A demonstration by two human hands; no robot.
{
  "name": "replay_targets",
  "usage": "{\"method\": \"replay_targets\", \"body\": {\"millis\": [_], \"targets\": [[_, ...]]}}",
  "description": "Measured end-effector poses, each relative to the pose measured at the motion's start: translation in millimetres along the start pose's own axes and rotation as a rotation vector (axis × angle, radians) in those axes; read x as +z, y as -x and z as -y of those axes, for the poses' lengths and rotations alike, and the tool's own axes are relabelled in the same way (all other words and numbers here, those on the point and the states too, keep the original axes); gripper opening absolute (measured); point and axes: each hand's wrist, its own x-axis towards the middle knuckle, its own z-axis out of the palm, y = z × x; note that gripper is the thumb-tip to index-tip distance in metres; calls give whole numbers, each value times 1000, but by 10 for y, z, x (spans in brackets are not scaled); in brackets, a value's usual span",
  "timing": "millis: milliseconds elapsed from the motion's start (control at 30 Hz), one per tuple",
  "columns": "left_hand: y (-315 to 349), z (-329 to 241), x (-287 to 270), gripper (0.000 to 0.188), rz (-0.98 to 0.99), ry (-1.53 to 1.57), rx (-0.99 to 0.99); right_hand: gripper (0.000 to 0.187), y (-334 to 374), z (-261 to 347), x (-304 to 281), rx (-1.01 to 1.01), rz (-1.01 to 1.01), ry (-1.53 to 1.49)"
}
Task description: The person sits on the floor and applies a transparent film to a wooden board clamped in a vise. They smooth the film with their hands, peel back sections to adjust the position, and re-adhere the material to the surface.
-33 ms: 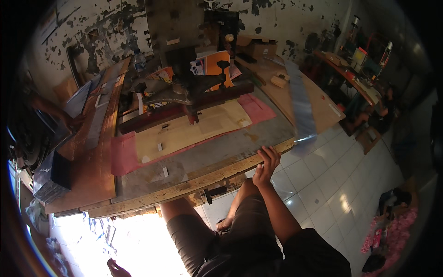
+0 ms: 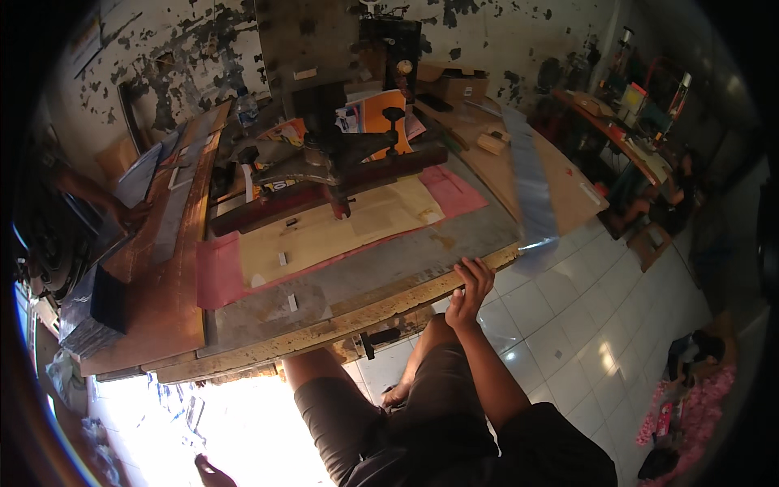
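My right hand (image 2: 468, 294) rests at the front edge of a wooden-edged worktable (image 2: 389, 302), its fingers stretched up over the rim and nothing held. At the lower left border, what looks like part of my left hand (image 2: 213, 472) shows against a bright patch; most of it is cut off and its fingers cannot be read. On the tabletop a pale yellow sheet (image 2: 324, 243) lies over a pink sheet (image 2: 219, 272), below a dark metal press (image 2: 324, 166) with a red-brown bar. Small pale blocks (image 2: 293, 303) sit on and before the sheets.
To the left, another person's hand (image 2: 128, 217) rests by a brown board (image 2: 162, 300) near a dark box-like stack (image 2: 97, 312). On the right, a tan board (image 2: 568, 183) carries a grey strip (image 2: 527, 178). Behind it stands a cardboard box (image 2: 462, 84). Pink material (image 2: 706, 398) lies on the floor.
The part of a hand at the lower left border has shifted slightly to the right. My right hand stays on the table edge.
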Motion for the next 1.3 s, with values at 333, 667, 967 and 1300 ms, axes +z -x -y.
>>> {"method": "replay_targets", "body": {"millis": [333,667,967,1300], "targets": [[934,671,677,16,1047,499,95,45,-3,42,-73,41,71,2],[299,-1267,-91,30,177,398,-613,45,-17,7,-110,30,37,14],[509,-652,-108,20,586,195,-316,43,-1,-22,-164,6,110,32],[260,-1164,-229,25,110,141,-286,44,14,45,-35,14,36,23]]}}
